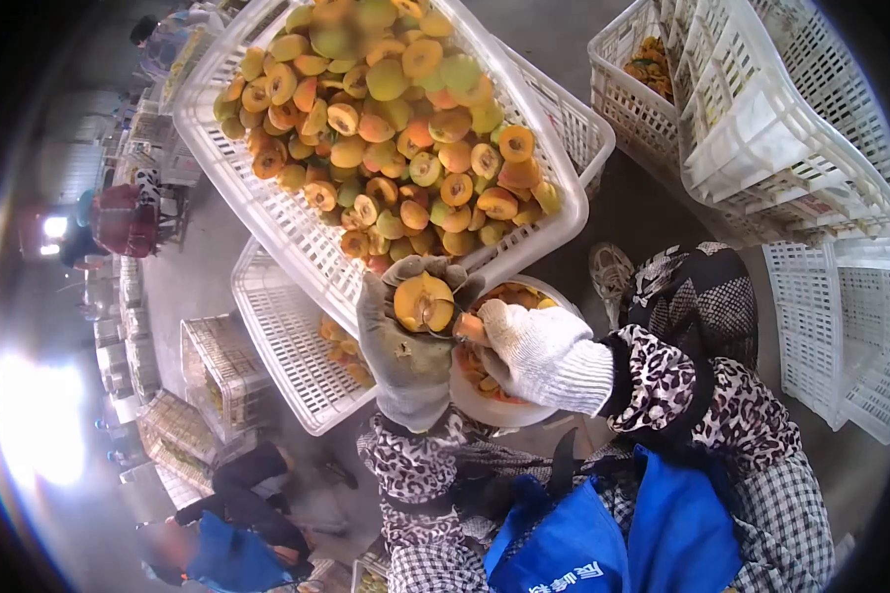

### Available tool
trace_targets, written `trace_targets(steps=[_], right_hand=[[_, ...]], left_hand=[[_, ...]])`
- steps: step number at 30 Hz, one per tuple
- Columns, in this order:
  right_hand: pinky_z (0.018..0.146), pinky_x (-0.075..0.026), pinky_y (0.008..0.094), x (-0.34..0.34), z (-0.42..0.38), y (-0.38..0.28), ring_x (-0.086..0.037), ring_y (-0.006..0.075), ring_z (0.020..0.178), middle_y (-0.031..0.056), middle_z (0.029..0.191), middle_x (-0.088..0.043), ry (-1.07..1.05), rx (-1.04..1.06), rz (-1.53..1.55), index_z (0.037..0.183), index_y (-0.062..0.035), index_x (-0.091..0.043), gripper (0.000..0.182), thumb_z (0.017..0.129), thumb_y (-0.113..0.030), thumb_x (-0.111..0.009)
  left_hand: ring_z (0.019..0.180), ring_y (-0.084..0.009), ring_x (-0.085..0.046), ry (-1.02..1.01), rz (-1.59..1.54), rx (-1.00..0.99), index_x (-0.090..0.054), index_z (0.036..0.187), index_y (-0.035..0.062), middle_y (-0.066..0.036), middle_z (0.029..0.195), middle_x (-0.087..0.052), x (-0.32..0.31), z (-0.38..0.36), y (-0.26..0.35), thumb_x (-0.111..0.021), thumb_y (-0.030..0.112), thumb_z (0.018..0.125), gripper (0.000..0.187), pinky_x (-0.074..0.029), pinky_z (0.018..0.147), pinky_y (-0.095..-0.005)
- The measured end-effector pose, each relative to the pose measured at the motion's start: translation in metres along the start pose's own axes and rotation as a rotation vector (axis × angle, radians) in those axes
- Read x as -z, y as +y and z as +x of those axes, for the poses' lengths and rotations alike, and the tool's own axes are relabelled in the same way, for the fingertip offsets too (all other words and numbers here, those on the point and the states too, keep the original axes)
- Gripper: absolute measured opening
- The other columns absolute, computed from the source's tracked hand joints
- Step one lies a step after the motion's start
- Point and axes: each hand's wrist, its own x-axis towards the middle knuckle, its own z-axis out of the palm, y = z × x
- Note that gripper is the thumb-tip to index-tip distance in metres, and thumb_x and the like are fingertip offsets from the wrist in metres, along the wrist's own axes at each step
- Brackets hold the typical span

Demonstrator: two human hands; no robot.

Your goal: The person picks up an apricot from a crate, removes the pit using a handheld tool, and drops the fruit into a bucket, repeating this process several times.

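My left hand [405,341], in a grey work glove, cups a yellow peach half [423,302] with its cut face up. My right hand [539,351], in a white knitted glove, is closed around a small pitting tool with an orange-brown handle [472,329]. The tool's thin metal end reaches the lower right edge of the peach half; its exact shape is hard to make out. Just beyond my hands, a white plastic crate [297,222] holds many halved peaches [405,148], several with pits showing. Under my hands stands a white bucket [509,413] with orange fruit pieces in it.
Another white crate [287,366] with some fruit lies at left below the big one. Tall white crates [752,128] stand at right, more crates [821,326] below them. A shoe [611,277] shows beside the bucket. Co-workers [237,544] and stacked crates fill the left side.
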Motion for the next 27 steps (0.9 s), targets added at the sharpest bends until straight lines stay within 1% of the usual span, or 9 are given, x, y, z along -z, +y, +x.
trace_targets(steps=[4,6,7,11,13,18,21,23,27], right_hand=[[0.054,-0.050,0.0464,0.000,0.005,-0.007,-0.062,0.0384,0.061,0.0173,0.072,-0.063,-0.071,0.012,-0.043,0.099,-0.0029,-0.049,0.029,0.084,-0.024,-0.062],[0.053,-0.050,0.0457,-0.002,0.008,-0.009,-0.062,0.0384,0.060,0.0170,0.071,-0.063,-0.071,0.001,-0.041,0.098,-0.0029,-0.048,0.028,0.084,-0.023,-0.062],[0.052,-0.050,0.0448,-0.001,0.008,-0.011,-0.063,0.0375,0.061,0.0165,0.071,-0.063,-0.055,0.026,-0.061,0.097,-0.0029,-0.048,0.027,0.085,-0.024,-0.061],[0.052,-0.050,0.0430,-0.009,0.012,-0.016,-0.063,0.0344,0.060,0.0149,0.072,-0.062,-0.046,0.022,-0.138,0.094,-0.0034,-0.050,0.026,0.082,-0.023,-0.063],[0.051,-0.051,0.0420,-0.014,0.010,-0.013,-0.063,0.0311,0.060,0.0128,0.073,-0.061,0.102,0.129,-0.401,0.090,-0.0046,-0.053,0.020,0.081,-0.019,-0.063],[0.052,-0.052,0.0424,-0.010,0.013,-0.020,-0.064,0.0314,0.062,0.0135,0.074,-0.061,0.108,0.184,-0.387,0.088,-0.0030,-0.054,0.012,0.083,-0.014,-0.058],[0.055,-0.052,0.0438,-0.011,0.010,-0.027,-0.066,0.0344,0.067,0.0181,0.074,-0.063,-0.120,0.007,-0.299,0.087,-0.0004,-0.054,0.016,0.085,-0.016,-0.057],[0.045,-0.050,0.0379,-0.014,0.005,-0.026,-0.063,0.0267,0.052,0.0163,0.070,-0.063,-0.180,0.037,-0.028,0.095,0.0022,-0.053,0.027,0.092,-0.025,-0.054],[0.049,-0.051,0.0402,-0.013,0.011,-0.020,-0.064,0.0325,0.055,0.0153,0.070,-0.065,-0.487,-0.225,0.441,0.098,0.0030,-0.052,0.031,0.093,-0.028,-0.054]], left_hand=[[0.094,-0.0252,-0.064,0.042,0.125,-0.089,-0.050,0.110,0.0016,-0.013,0.104,-0.061,0.004,-0.014,0.005,-0.040,0.027,0.104,0.028,-0.055,0.090,-0.0407],[0.095,-0.0223,-0.064,-0.042,0.897,-0.426,-0.049,0.113,-0.0008,-0.012,0.104,-0.061,0.009,-0.019,0.003,-0.047,0.014,0.102,0.018,-0.054,0.088,-0.0357],[0.097,-0.0227,-0.062,-0.126,1.022,-0.469,-0.032,0.138,-0.0063,-0.017,0.115,-0.057,0.026,-0.018,0.003,-0.063,0.004,0.090,0.057,-0.053,0.085,-0.0343],[0.098,-0.0233,-0.062,-0.040,1.213,-0.490,-0.032,0.139,-0.0049,-0.017,0.116,-0.057,0.040,-0.022,0.004,-0.062,0.007,0.092,0.057,-0.054,0.083,-0.0348],[0.097,-0.0225,-0.061,-0.153,1.318,-0.707,-0.031,0.140,-0.0036,-0.017,0.116,-0.056,0.051,-0.024,0.006,-0.063,0.010,0.093,0.058,-0.053,0.082,-0.0340],[0.091,-0.0221,-0.062,-0.083,1.451,-0.622,-0.034,0.138,-0.0041,-0.017,0.109,-0.059,0.062,-0.030,0.010,-0.064,0.014,0.093,0.057,-0.054,0.078,-0.0336],[0.085,-0.0212,-0.063,-0.081,1.528,-0.589,-0.038,0.135,-0.0058,-0.015,0.101,-0.062,0.068,-0.027,0.012,-0.066,0.013,0.090,0.055,-0.054,0.075,-0.0326],[0.082,-0.0206,-0.064,-0.053,1.556,-0.538,-0.041,0.132,-0.0069,-0.014,0.097,-0.063,0.063,-0.027,0.011,-0.068,0.012,0.089,0.054,-0.054,0.074,-0.0318],[0.080,-0.0193,-0.064,0.035,1.269,-0.432,-0.048,0.125,-0.0085,-0.013,0.092,-0.064,0.035,-0.030,0.012,-0.070,0.018,0.087,0.051,-0.053,0.073,-0.0302]])
